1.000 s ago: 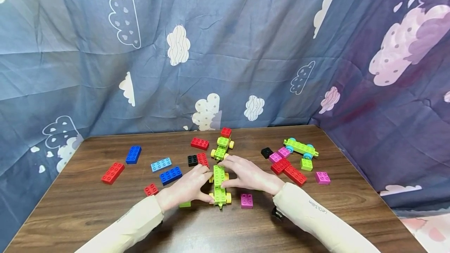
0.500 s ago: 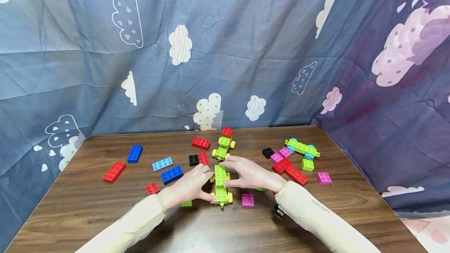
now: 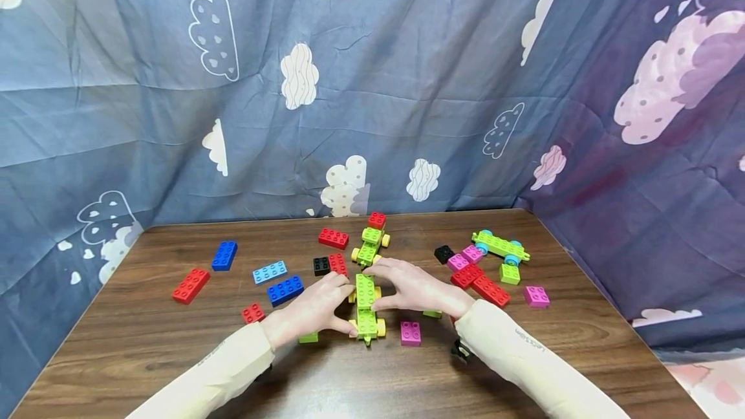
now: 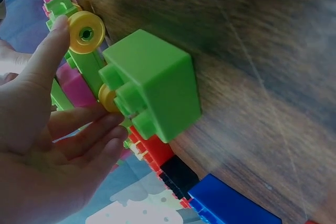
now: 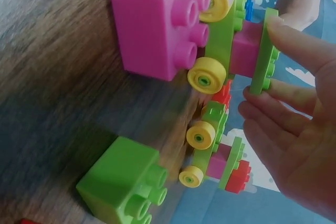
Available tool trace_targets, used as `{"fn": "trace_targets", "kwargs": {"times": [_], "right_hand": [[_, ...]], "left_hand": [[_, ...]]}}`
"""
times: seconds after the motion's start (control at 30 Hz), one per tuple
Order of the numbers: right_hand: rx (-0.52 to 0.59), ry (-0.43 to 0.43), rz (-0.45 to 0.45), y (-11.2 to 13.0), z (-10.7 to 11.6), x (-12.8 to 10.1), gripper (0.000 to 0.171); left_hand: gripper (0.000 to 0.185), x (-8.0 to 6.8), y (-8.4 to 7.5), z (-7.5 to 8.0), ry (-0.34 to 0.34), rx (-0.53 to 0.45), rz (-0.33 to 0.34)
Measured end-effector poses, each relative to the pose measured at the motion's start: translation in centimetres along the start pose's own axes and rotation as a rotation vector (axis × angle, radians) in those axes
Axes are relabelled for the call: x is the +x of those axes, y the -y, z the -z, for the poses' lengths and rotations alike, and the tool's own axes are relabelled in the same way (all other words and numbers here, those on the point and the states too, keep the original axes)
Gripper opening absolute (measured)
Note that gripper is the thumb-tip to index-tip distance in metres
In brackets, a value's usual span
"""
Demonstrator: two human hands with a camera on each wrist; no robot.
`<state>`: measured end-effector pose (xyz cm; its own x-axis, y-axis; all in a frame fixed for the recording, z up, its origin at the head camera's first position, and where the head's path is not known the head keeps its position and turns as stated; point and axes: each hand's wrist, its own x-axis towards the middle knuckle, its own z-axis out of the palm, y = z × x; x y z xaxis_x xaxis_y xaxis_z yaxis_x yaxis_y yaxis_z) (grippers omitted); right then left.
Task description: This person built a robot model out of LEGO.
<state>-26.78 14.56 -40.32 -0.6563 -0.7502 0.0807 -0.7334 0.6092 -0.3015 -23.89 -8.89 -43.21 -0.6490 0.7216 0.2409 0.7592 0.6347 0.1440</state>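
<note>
A green toy car chassis (image 3: 367,327) with yellow wheels stands mid-table between both hands. On it sits a pink brick (image 5: 245,50), topped by a long green plate (image 3: 365,291). My left hand (image 3: 317,308) holds the car from the left, thumb against one yellow wheel (image 4: 86,32) and fingers by the other. From the right, my right hand (image 3: 412,286) pinches the green plate between thumb and fingers at its two ends. Just behind is a second green car (image 3: 368,252) with yellow wheels and a red brick (image 3: 376,220) at its far end.
A green brick (image 4: 152,82) stands beside my left hand, a pink brick (image 3: 410,333) below my right. Red, black and blue bricks (image 3: 285,290) lie to the left. At the right are a blue-wheeled car (image 3: 499,246), red bricks (image 3: 490,290) and several smaller ones.
The head view has shifted slightly, and a green brick now shows below the right wrist. Both hands keep their hold on the car and plate.
</note>
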Motion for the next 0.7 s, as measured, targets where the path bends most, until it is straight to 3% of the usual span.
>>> {"fn": "trace_targets", "kwargs": {"times": [0.53, 0.7], "right_hand": [[0.015, -0.011, 0.01, -0.56, 0.37, -0.41, 0.06], [0.022, -0.014, 0.006, -0.58, 0.15, -0.41, 0.059]], "left_hand": [[0.069, 0.25, 0.49, 0.01, 0.011, 0.011, -0.008], [0.069, 0.11, 0.91, 0.19, 0.044, -0.03, 0.007]]}}
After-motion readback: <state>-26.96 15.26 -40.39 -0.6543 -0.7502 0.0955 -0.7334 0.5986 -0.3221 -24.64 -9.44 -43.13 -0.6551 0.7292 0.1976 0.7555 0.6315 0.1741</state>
